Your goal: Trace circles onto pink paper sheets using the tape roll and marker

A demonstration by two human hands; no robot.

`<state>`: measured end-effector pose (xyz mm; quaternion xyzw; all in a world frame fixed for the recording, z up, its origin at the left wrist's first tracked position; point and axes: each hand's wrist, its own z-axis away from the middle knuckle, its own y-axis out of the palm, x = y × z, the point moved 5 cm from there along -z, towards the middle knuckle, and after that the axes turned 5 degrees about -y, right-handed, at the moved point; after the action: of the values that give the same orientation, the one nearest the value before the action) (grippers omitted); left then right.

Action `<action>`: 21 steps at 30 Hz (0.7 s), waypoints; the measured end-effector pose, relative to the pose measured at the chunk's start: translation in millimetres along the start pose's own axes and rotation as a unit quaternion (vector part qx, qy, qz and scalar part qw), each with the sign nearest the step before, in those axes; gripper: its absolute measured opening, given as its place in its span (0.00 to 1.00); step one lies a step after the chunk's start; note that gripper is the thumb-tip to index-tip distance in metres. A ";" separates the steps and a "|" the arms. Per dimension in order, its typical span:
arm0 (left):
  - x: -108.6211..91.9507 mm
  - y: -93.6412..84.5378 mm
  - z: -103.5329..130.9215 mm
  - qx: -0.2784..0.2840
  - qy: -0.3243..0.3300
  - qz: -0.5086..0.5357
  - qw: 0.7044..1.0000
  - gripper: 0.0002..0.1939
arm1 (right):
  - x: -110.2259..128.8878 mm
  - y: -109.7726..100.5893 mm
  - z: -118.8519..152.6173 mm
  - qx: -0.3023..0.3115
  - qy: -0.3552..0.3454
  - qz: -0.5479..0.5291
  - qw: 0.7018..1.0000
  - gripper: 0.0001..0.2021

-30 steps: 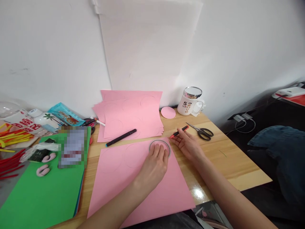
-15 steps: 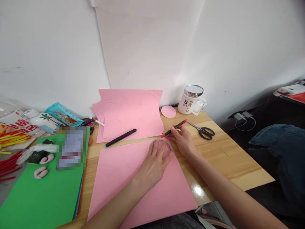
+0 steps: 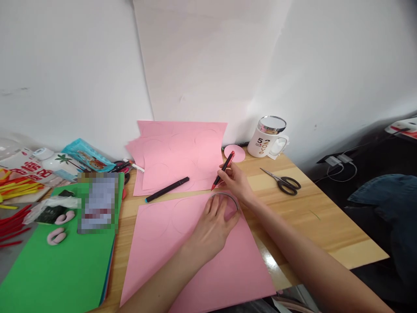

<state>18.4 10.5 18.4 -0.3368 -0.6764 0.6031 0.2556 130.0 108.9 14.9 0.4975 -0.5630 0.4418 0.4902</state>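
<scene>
Left hand [image 3: 213, 226]: fingers spread, pressing flat on a round ring template [image 3: 224, 204] lying on the near pink sheet [image 3: 195, 256]. Right hand [image 3: 235, 182]: closed around a red marker [image 3: 223, 170], tip down at the ring's far edge. Black marker [image 3: 167, 189]: left of both hands, on the pink stack [image 3: 179, 152]. Scissors [image 3: 282, 181]: right of the right hand, on the table [image 3: 325, 226].

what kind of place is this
Probably a home craft desk: a wooden table against a white wall, stacked pink paper sheets, scissors, and the right hand holding a red pen.
</scene>
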 end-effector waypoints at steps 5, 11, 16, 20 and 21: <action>3.1 1.1 0.0 -0.009 -0.004 0.016 1.000 0.29 | -12.8 2.2 -0.8 0.023 0.016 -0.003 1.000 0.20; 4.7 -0.7 -1.3 -0.009 -0.005 0.016 1.000 0.27 | -5.9 6.8 1.1 0.041 0.014 0.007 0.999 0.19; 5.8 1.5 -2.2 0.004 -0.003 0.019 1.000 0.27 | -4.2 8.8 3.3 0.064 -0.006 0.056 0.996 0.15; 6.6 3.0 -1.8 0.008 -0.006 0.019 1.000 0.26 | -5.7 7.5 2.9 0.060 -0.028 0.107 0.992 0.11; 6.6 2.4 -1.8 0.008 -0.007 0.019 1.000 0.26 | -5.7 6.9 2.5 0.056 -0.031 0.121 0.991 0.10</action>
<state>15.8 16.8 15.9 -0.3435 -0.6667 0.6158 0.2415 123.0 107.9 8.9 0.4659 -0.6087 0.5127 0.3868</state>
